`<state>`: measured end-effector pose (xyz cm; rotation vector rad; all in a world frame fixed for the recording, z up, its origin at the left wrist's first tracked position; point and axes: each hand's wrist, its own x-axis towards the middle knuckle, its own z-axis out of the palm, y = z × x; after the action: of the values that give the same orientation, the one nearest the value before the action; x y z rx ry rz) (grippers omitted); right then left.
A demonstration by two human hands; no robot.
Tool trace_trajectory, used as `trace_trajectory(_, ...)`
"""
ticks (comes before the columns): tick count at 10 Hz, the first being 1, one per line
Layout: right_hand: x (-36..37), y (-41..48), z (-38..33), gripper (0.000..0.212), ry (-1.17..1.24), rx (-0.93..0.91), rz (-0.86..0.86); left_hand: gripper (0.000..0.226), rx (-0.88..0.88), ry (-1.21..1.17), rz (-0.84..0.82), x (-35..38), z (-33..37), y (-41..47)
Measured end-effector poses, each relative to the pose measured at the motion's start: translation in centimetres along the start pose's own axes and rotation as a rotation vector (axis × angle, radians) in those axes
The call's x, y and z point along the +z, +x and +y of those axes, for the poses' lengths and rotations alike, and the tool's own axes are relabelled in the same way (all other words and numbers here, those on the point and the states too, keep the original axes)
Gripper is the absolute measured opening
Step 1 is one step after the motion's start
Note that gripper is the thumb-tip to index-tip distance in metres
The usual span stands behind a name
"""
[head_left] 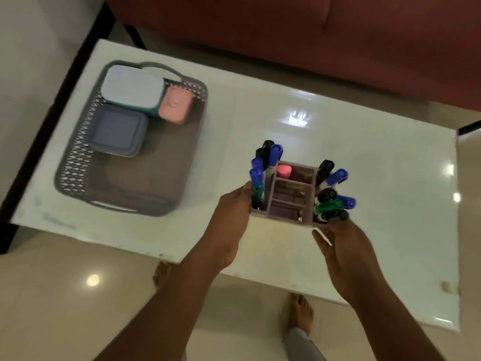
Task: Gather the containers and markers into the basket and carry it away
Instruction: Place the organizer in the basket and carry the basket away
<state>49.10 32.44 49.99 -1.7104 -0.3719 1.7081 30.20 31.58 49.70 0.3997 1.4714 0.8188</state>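
A grey lattice basket point(78, 162) lies on the white table point(260, 105) at the left. It holds a pale blue lidded container point(131, 86), a pink one point(175, 105) and a grey-blue square one point(118, 130). To its right, a grey marker organizer point(289, 196) stands full of blue, black and green markers point(335, 196), with a pink eraser point(283, 171) in a middle slot. My left hand point(229, 225) grips the organizer's left side. My right hand point(343, 251) cups its near right corner.
A red sofa point(312, 35) runs along the far side of the table. The near table edge crosses below my hands, with beige tiled floor point(78, 308) and my bare feet under it. The basket's near right half is unoccupied.
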Motion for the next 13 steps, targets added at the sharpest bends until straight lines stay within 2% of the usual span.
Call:
trace_trajectory(2,12.5,-5.5,1.5,0.027,-0.158,-0.015,-0.11,0.038,0.082,0.061,0.013,-13.3,4.8,-2.3)
trace_trajectory(3,17.7,-8.1,3.0,0.032,-0.215,-0.164,-0.099,0.034,0.106,0.026,0.017,-19.3,7.4,-3.3)
trace_trajectory(4,23.4,-8.7,4.8,0.032,-0.181,-0.083,-0.121,0.036,0.092,-0.011,0.042,-24.8,8.6,-3.3)
trace_trajectory(5,27.3,-8.1,6.7,0.033,-0.26,-0.034,-0.15,0.032,0.023,-0.001,0.026,-29.4,8.3,-2.4)
trace_trajectory(6,29.7,-6.5,8.3,0.049,-0.287,0.036,-0.152,0.036,-0.038,0.068,0.008,-32.7,6.9,-0.7)
trace_trajectory(7,30.3,-4.6,9.7,0.046,-0.303,0.086,-0.108,0.034,-0.084,0.116,0.002,-33.8,5.7,0.6)
trace_trajectory(8,29.9,-3.5,10.5,0.034,-0.254,0.136,-0.063,0.033,-0.116,0.165,-0.017,-33.7,4.5,1.8)
trace_trajectory(9,29.3,-2.8,11.0,0.04,-0.211,0.179,-0.038,0.033,-0.13,0.209,-0.04,-33.1,3.9,2.9)
trace_trajectory(11,29.5,-1.2,11.3,0.047,-0.311,0.211,-0.042,0.049,-0.16,0.294,-0.005,-33.5,3.9,4.8)
trace_trajectory(13,29.5,-0.5,11.7,0.045,-0.347,0.207,-0.116,0.042,-0.135,0.306,0.046,-34.3,3.9,4.8)
